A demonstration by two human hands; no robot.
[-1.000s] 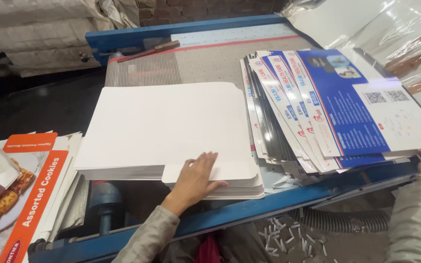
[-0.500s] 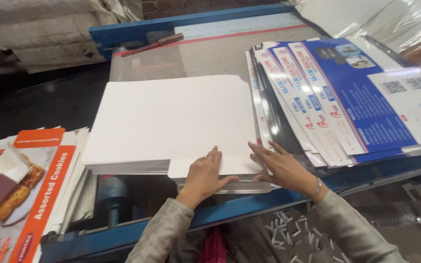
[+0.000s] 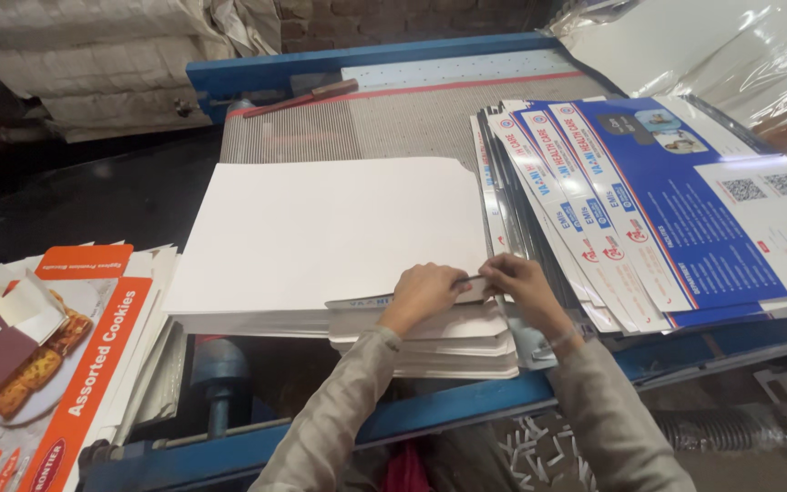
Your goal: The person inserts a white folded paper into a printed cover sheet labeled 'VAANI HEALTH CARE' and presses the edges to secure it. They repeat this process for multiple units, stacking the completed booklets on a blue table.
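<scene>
Orange cookie-box flats (image 3: 75, 364) lie at far left, and a stack of white die-cut sheets (image 3: 339, 237) sits mid-tabletop (image 3: 412, 128). At its near edge the left hand (image 3: 423, 290) and right hand (image 3: 523, 281) pinch the top sheet's tab, fingertips almost touching. Blue printed carton flats (image 3: 658, 210) fan out to the right.

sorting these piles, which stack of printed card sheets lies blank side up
The middle stack of white card sheets, under both hands. The fanned blue-printed stack on its right and the orange carton stack on its left show print.

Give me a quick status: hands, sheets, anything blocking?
Left hand and right hand pinch the top white sheet at its near edge. Printed blue sheets lie beside. Nothing blocking.
</scene>
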